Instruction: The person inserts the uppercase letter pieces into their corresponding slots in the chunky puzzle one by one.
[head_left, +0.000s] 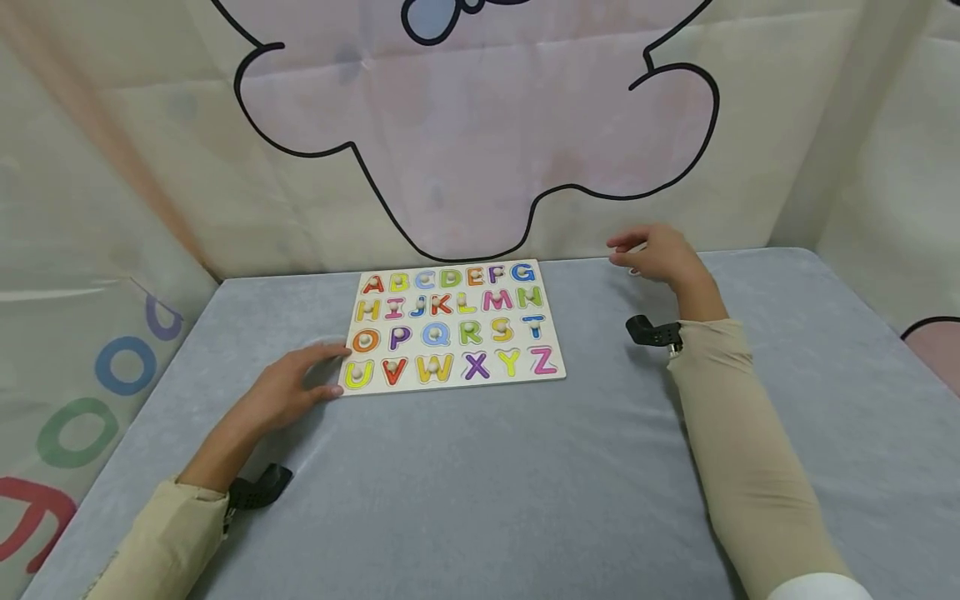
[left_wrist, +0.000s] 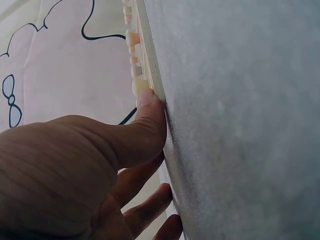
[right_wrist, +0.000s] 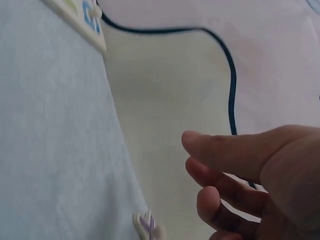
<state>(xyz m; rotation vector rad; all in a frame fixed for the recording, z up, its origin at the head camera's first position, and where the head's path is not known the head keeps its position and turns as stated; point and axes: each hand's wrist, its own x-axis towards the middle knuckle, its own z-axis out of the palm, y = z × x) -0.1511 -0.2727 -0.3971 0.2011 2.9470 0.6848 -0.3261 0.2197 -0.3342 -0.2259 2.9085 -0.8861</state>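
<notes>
A white alphabet puzzle board [head_left: 450,392] lies at the far side of the table, its coloured letters in rows, many with small knobs. My left hand [head_left: 288,387] is at the board's left side, with thumb and fingers touching the edge. In the left wrist view, the thumb [left_wrist: 150,117] meets the board's edge beside the letters. Right of the board, my right hand [head_left: 656,254] hovers near the table's far edge, thumb and fingers loosely bent around nothing. A small whitish puzzle piece with purple [right_wrist: 145,225] shows below it, apart from the fingers; its letter is unclear.
Grey-blue cloth covers the table [head_left: 465,492]. Behind its far edge hangs a pale curtain [head_left: 300,208] with a large outlined pink figure. Another printed sheet [head_left: 67,333] hangs along the left side. Each wrist wears a black camera mount [head_left: 258,487].
</notes>
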